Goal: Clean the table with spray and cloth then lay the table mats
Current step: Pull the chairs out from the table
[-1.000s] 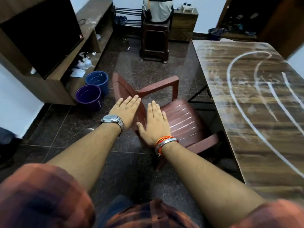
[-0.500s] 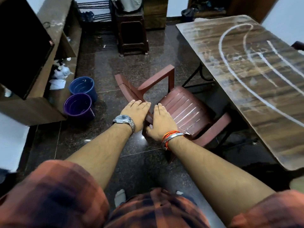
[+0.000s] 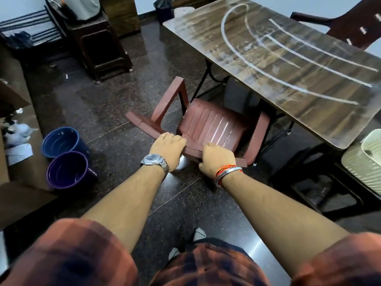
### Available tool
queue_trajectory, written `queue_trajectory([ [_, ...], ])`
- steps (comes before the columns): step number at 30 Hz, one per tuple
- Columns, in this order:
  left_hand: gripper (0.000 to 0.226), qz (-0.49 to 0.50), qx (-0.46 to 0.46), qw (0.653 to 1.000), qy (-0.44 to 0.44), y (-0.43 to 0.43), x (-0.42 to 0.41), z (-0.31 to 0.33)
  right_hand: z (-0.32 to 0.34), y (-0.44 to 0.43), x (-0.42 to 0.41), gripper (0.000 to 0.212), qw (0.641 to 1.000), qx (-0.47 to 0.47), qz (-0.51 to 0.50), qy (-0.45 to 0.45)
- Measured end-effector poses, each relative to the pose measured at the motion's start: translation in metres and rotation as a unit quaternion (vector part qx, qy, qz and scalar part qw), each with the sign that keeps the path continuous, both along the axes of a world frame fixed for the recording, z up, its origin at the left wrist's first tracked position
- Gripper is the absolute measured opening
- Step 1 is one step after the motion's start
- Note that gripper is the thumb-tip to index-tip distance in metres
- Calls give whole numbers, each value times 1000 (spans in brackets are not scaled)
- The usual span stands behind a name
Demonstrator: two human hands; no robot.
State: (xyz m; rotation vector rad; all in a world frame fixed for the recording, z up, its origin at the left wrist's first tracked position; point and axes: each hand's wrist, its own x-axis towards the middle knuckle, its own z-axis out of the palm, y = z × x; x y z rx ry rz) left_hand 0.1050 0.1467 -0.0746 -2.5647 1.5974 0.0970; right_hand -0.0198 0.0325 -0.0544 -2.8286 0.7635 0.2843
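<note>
Showing white streaks, table (image 3: 288,65), glossy woodgrain

No text, label, brand or number can be read anywhere; the wristwatch (image 3: 152,158) dial is too small and blurred to read

My hands, wrists and sleeves

Silver metal watch (image 3: 153,159) behind my left hand (image 3: 168,148); orange threads and a silver bangle (image 3: 227,171) behind my right hand (image 3: 217,158). My orange-and-dark checked shirt sleeves (image 3: 70,256) are rolled up well behind both.
</note>
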Motion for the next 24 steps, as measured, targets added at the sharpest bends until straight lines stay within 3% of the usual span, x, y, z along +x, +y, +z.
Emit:
queue_trajectory([
  [4,22,-9,56,998,-11,-8,16,8,1,-1,6,22,1000,-22,-5,-1],
  [9,21,-59,108,992,-34,-17,31,8,-2,0,10,20,1000,-21,-4,-22],
  [24,30,-178,87,980,-21,-52,134,5,-2,-10,91,23,997,-24,-77,-16],
])
